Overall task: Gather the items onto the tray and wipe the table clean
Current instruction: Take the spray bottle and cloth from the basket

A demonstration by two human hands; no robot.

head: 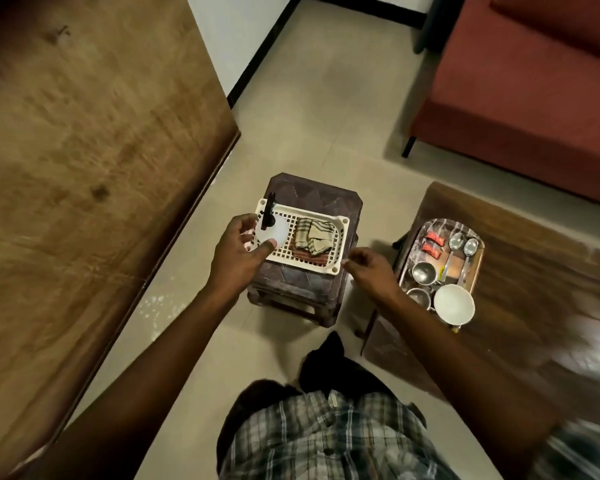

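Note:
My left hand [238, 251] grips a white spray bottle [274, 232] with a black nozzle, held over the left end of a cream plastic basket [340, 244]. Folded checked cloths [314, 237] lie in that basket, which sits on a dark brown plastic stool [312, 192]. My right hand [371, 268] hovers loosely curled beside the basket's right corner, holding nothing. To the right, a steel tray [478, 258] on a small wooden table [534, 244] carries two spoons [463, 245], red packets [432, 245], steel cups [423, 273] and a white bowl [453, 304].
A large wooden table [84, 150] fills the left side. A red sofa [534, 81] stands at the back right. Beige floor tiles [326, 116] lie between the furniture. My checked shirt and legs show at the bottom.

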